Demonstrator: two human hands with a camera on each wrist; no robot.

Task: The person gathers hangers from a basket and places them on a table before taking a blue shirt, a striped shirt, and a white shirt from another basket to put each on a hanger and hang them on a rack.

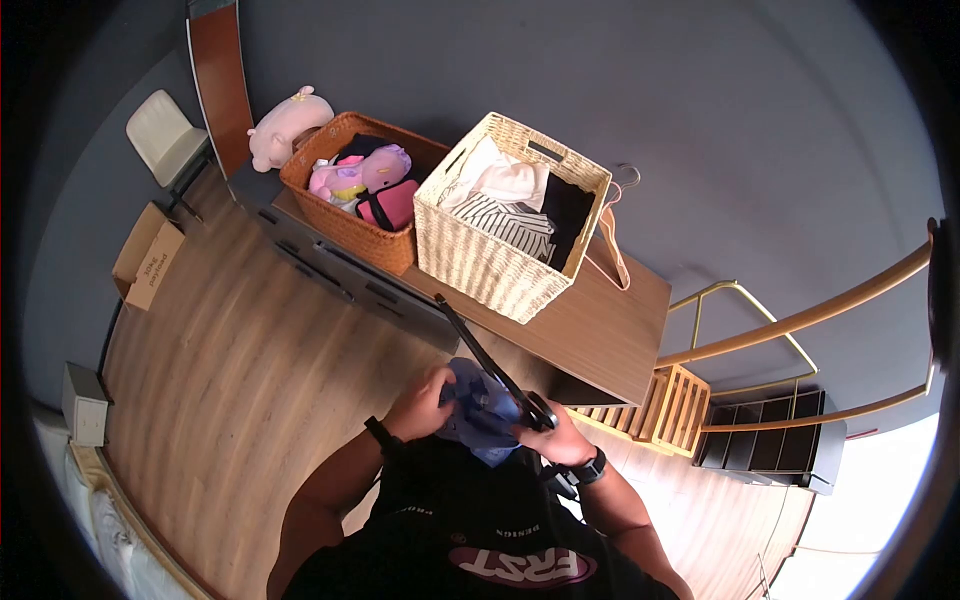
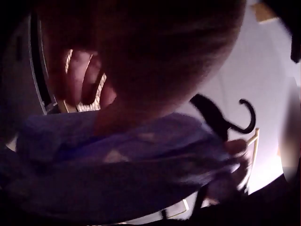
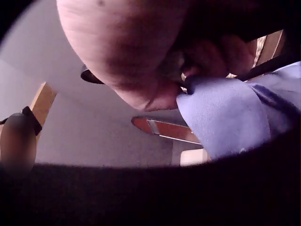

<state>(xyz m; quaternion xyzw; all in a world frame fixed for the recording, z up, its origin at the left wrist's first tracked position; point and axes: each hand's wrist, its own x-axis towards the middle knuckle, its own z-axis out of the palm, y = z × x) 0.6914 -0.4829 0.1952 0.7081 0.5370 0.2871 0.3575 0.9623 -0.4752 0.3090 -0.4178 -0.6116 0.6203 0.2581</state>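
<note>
A blue cloth garment (image 1: 485,400) is bunched in front of the person's chest, between both hands. The left hand (image 1: 418,406) grips its left side, thumb and fingers curled on the fabric. On the other side, the right hand (image 1: 558,438) pinches the garment's edge, a fold of blue cloth (image 3: 225,113) showing under the thumb in the right wrist view. That hand also holds a black clothes hanger (image 1: 472,338), which slants up and left across the garment. The hanger's hook (image 2: 247,117) curves above the right fingers in the left wrist view.
A cream woven basket (image 1: 480,260) of folded clothes stands on the brown cabinet (image 1: 600,335), beside a brown basket (image 1: 345,225) with plush toys and a pink item. Loose hangers (image 1: 612,235) lie behind. To the right stands a wooden rack (image 1: 800,320); a cardboard box (image 1: 150,260) sits left.
</note>
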